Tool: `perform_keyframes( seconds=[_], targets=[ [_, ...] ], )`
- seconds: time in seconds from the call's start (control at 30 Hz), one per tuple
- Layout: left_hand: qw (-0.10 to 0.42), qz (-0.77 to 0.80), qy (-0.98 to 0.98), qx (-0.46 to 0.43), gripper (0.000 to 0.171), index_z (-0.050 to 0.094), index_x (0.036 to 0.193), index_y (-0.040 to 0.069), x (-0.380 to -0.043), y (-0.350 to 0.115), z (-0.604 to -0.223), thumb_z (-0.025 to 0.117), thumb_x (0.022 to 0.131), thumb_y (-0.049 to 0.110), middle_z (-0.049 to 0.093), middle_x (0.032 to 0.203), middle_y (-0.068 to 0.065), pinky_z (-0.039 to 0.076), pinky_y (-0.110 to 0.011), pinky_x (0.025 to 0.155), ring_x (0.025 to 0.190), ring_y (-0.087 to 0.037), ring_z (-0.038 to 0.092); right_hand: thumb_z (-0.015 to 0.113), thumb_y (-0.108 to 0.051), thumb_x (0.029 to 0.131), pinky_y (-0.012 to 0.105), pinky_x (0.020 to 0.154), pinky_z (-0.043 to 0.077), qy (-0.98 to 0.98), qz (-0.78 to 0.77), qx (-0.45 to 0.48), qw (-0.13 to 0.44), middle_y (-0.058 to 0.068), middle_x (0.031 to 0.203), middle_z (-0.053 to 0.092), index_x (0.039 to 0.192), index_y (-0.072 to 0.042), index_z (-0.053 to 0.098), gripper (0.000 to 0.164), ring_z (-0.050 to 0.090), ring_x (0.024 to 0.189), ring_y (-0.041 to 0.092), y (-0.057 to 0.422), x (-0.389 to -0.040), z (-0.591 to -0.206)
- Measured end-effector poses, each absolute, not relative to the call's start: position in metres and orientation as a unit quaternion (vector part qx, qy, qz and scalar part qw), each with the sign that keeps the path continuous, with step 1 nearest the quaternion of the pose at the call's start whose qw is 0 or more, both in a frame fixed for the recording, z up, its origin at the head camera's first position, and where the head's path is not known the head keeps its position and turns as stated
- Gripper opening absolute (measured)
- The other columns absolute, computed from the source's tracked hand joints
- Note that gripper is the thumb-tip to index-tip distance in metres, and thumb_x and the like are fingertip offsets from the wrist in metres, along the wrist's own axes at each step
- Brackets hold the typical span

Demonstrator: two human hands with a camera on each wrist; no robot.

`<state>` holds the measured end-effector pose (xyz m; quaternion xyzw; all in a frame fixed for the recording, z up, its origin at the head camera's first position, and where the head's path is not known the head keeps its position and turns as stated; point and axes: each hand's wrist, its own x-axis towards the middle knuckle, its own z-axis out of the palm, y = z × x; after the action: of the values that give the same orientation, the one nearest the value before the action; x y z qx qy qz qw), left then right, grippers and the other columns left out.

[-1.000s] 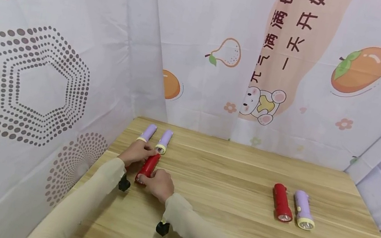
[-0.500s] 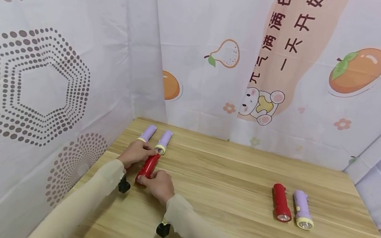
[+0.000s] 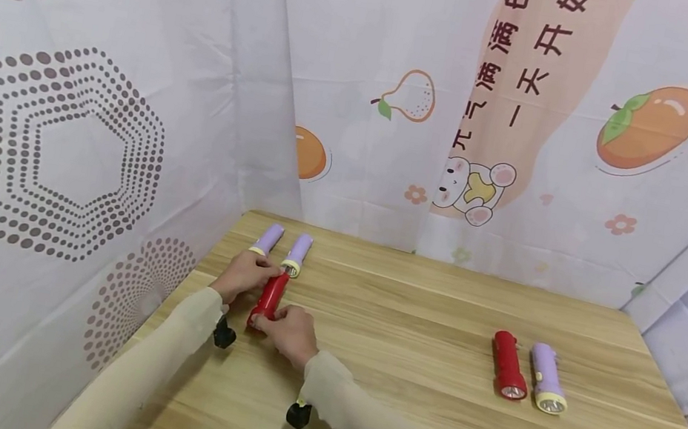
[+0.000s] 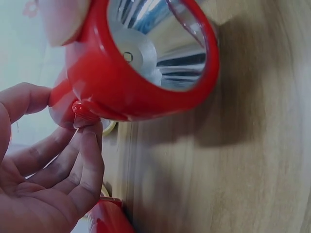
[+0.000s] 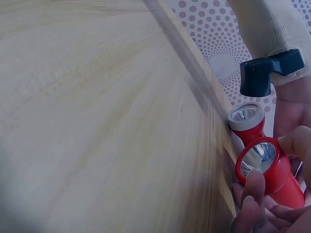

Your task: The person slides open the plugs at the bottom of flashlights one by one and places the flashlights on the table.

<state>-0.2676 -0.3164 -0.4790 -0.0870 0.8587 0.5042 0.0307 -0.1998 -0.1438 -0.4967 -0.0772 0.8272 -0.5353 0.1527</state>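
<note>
A red flashlight (image 3: 271, 297) lies between both hands, its lens end toward the person. The left hand (image 3: 243, 276) pinches its tail end; in the left wrist view, thumb and fingers close on the narrow part behind the head. The right hand (image 3: 293, 334) grips the lens end, with fingers at the rim in the right wrist view. Beside it, a second red flashlight (image 5: 247, 119) with a pale rim is largely hidden by the left hand in the head view. Just beyond are two purple flashlights, one left (image 3: 269, 238) and one right (image 3: 298, 251).
On the table's right side, another red flashlight (image 3: 509, 364) lies beside a purple one (image 3: 548, 378). White patterned curtains (image 3: 362, 97) border the wooden table (image 3: 395, 403) at the left and back. Black cameras sit at both wrists, one at the right wrist (image 3: 298, 415).
The held red flashlight has shifted slightly toward the back, nearer the right-hand purple flashlight, and both hands keep hold of it. The other flashlights stay in place.
</note>
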Motion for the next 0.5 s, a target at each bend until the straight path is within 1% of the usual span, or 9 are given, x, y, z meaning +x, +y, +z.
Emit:
perform_keyframes(
  seconds=[0.2, 0.3, 0.5],
  targets=[
    [0.025, 0.513, 0.854, -0.081, 0.033, 0.076, 0.109, 0.001, -0.264, -0.311, -0.475, 0.075, 0.094, 0.031, 0.073, 0.098, -0.01, 0.057, -0.036, 0.075, 0.083, -0.02, 0.067, 0.086, -0.033, 0.083, 0.024, 0.049, 0.04, 0.821, -0.543, -0.085, 0.157, -0.003, 0.067, 0.058, 0.086, -0.009, 0.069, 0.03, 0.05, 0.057, 0.011, -0.135, -0.201, -0.496],
    [0.026, 0.522, 0.849, -0.074, 0.034, 0.074, 0.112, 0.0, -0.263, -0.308, -0.475, 0.075, 0.095, 0.029, 0.073, 0.099, -0.012, 0.059, -0.035, 0.074, 0.081, -0.02, 0.068, 0.086, -0.033, 0.083, 0.025, 0.051, 0.04, 0.821, -0.541, -0.089, 0.158, -0.003, 0.071, 0.059, 0.087, -0.008, 0.069, 0.03, 0.05, 0.06, 0.011, -0.13, -0.201, -0.496],
    [0.028, 0.539, 0.84, -0.047, 0.037, 0.071, 0.115, -0.003, -0.261, -0.304, -0.475, 0.074, 0.096, 0.029, 0.072, 0.102, -0.014, 0.061, -0.037, 0.074, 0.08, -0.021, 0.071, 0.086, -0.035, 0.083, 0.025, 0.052, 0.04, 0.817, -0.545, -0.088, 0.167, -0.001, 0.073, 0.061, 0.093, -0.008, 0.068, 0.034, 0.05, 0.061, 0.012, -0.122, -0.201, -0.495]
  ],
)
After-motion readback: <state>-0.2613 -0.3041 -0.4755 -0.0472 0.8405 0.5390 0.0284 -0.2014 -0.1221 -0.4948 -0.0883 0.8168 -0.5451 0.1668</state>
